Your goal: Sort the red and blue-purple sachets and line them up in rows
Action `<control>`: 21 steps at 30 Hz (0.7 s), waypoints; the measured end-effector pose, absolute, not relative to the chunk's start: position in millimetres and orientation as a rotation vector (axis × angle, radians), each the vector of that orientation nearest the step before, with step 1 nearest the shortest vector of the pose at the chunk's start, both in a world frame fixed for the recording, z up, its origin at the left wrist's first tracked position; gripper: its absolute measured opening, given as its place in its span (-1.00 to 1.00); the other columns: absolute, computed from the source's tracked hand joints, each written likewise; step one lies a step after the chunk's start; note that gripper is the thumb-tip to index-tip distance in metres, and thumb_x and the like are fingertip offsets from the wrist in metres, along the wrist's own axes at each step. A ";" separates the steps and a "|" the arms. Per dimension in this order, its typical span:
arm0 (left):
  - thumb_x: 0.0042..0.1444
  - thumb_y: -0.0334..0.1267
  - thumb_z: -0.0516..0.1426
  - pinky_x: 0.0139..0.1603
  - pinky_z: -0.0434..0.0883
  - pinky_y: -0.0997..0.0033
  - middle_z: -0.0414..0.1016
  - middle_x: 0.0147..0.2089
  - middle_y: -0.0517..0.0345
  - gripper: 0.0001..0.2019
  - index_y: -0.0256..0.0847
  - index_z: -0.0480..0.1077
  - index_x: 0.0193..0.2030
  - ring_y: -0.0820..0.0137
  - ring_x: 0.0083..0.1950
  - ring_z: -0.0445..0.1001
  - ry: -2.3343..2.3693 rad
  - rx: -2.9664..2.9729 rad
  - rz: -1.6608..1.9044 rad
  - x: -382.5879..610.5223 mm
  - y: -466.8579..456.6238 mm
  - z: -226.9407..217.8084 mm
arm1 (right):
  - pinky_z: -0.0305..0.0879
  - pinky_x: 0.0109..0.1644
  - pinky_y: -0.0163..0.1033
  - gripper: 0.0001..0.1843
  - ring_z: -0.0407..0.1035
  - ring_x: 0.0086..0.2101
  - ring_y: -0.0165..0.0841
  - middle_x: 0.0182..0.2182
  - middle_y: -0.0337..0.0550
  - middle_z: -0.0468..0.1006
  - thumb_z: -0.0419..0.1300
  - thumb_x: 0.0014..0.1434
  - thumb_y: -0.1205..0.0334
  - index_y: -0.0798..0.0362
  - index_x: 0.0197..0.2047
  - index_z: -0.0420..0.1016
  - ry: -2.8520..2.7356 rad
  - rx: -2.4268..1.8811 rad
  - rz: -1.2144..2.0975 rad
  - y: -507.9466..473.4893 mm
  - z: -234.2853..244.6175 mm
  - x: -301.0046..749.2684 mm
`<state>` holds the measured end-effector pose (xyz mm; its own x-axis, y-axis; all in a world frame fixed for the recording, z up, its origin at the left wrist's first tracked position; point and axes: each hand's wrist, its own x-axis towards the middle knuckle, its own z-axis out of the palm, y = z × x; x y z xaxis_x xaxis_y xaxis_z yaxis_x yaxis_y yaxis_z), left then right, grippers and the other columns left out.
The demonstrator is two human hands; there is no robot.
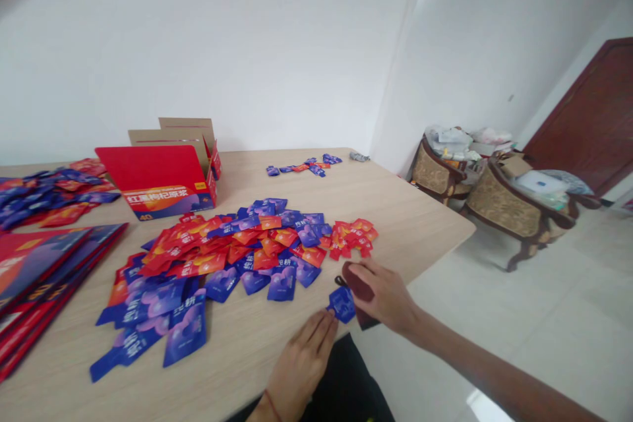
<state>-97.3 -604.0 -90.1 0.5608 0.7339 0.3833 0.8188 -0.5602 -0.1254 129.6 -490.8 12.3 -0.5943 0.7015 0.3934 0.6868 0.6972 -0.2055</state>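
At the table's near edge lies a small blue sachet [343, 304] with a narrow neck. My left hand [302, 357] rests palm down beside it, its fingers together and their tips gripping the sachet's neck against the tabletop. Just right of the sachet, my right hand [380, 289] is closed around a flat dark red-brown object [360, 285]; its kind is partly hidden by my fingers. A small black loop [341, 281] shows next to that object. Behind both hands spreads a pile of red sachets [198, 241] and blue sachets [283, 280].
An open red carton [163, 178] stands behind the pile. Flat printed packages [54, 264] are stacked at left, near another sachet heap [54, 191]. Several small packets [352, 237] lie apart at right. Beyond the table stand loaded armchairs [504, 211].
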 end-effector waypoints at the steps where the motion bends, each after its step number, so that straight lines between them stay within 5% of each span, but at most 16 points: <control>1: 0.23 -0.60 0.00 0.36 0.44 0.25 0.36 0.41 -0.03 -0.42 -0.33 0.31 0.38 0.22 0.39 0.38 -1.280 -2.513 -0.430 -97.6 -603.9 -91.0 | 0.46 -0.02 -0.17 -0.58 0.52 -0.10 -0.21 0.01 -0.02 0.58 0.27 0.20 0.20 -0.05 0.14 0.49 -2.502 -1.064 0.065 -497.5 5.5 118.6; 13: 0.26 -0.58 -0.04 0.34 0.45 0.25 0.34 0.42 -0.07 -0.44 -0.36 0.30 0.38 0.21 0.39 0.39 -1.292 -2.497 -0.466 -96.7 -605.5 -91.9 | 0.47 0.06 -0.10 -0.50 0.50 0.02 -0.14 0.12 0.01 0.56 0.30 0.18 0.27 -0.04 0.21 0.50 -2.635 -1.194 -0.057 -469.6 -33.2 132.7; 21: 0.25 -0.60 -0.04 0.39 0.41 0.22 0.30 0.44 -0.06 -0.41 -0.34 0.25 0.42 0.21 0.41 0.36 -1.299 -2.529 -0.463 -97.6 -604.9 -93.2 | 0.49 0.08 -0.09 -0.53 0.54 -0.02 -0.17 0.11 0.01 0.57 0.22 0.21 0.24 -0.01 0.20 0.48 -2.321 -1.230 -0.130 -456.9 -9.0 158.5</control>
<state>-97.6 -604.9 -93.2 0.5493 0.7368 0.3942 0.8199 -0.5663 -0.0843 158.5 -456.9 -9.0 -0.4626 0.7487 0.4748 0.7970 0.5858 -0.1471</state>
